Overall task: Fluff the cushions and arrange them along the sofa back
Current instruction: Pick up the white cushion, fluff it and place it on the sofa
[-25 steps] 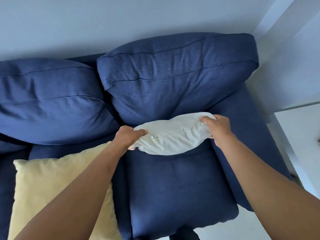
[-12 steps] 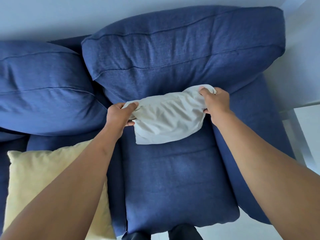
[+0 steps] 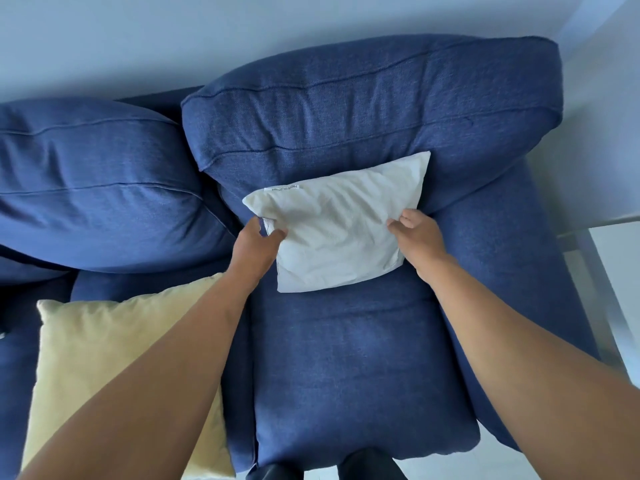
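Head view: both hands, left hand (image 3: 254, 247) and right hand (image 3: 417, 235), pinch the white cushion (image 3: 341, 233) by its side edges; soft, light, likely floppy

There is only one camera, so no second view shares the scene. It sits on the person's head and looks forward and steeply down. It is close: both bare arms reach out from the bottom corners and fill much of the lower picture. The blue sofa (image 3: 346, 358) fills almost the whole view, with its seat below and its back cushions above. The pale wall (image 3: 173, 39) runs along the top edge. The lens is wide, so straight edges bend near the sides. Both hands end near the middle, on a white cushion (image 3: 339, 230). A yellow cushion (image 3: 114, 344) lies at the lower left.
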`<state>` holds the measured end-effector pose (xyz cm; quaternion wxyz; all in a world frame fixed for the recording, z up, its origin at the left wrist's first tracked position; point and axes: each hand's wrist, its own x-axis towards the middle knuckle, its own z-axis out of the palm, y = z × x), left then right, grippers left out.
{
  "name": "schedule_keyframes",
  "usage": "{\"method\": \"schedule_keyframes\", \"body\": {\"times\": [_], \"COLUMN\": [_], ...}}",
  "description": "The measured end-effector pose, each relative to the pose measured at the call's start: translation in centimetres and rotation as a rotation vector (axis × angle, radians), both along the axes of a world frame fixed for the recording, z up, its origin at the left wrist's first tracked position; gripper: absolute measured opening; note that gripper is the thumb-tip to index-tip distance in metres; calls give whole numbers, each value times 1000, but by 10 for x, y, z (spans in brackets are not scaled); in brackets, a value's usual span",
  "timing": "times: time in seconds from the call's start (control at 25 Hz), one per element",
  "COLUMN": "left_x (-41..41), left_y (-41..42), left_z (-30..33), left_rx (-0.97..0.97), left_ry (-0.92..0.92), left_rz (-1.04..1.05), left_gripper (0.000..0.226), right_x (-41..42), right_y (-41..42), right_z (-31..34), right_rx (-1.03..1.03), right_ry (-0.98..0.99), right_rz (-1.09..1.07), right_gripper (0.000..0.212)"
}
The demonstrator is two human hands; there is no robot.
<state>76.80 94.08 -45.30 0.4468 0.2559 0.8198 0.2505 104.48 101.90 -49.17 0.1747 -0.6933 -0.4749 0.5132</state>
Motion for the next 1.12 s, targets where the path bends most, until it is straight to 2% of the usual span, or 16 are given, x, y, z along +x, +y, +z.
{"method": "schedule_keyframes", "body": {"times": [0.08, 0.16, 0.2, 0.24, 0.32, 0.52, 0.72, 0.92, 1.12], "left_x": [13, 25, 29, 31, 30, 11, -17, -63, -128], "left_y": [-22, -49, -63, -78, -108, -187, -273, -361, -456], "left_z": [15, 32, 38, 44, 50, 64, 73, 68, 65], "left_rx": [-30, -57, -46, -28, -15, 10, -37, -56, -38], "left_ry": [63, 79, 92, 109, 144, 245, 288, 324, 344], "left_rz": [-76, -107, -113, -119, -130, -136, -43, 8, 60], "left_gripper": [24, 58, 65, 67, 65, 64, 65, 66, 72], "right_x": [-4, -10, -13, -16, -25, -56, -102, -156, -228], "right_y": [-17, -35, -44, -54, -74, -128, -201, -277, -358], "right_z": [13, 28, 38, 48, 62, 79, 83, 88, 97], "right_rx": [4, 16, 12, 12, 43, 78, 154, 233, 252], "right_ry": [-9, -19, -28, -36, -66, -80, -104, -154, -179], "right_rz": [56, 123, 157, 191, 254, 422, 580, 741, 802], "right_gripper": [27, 29, 42, 55, 64, 67, 70, 73, 76]}}
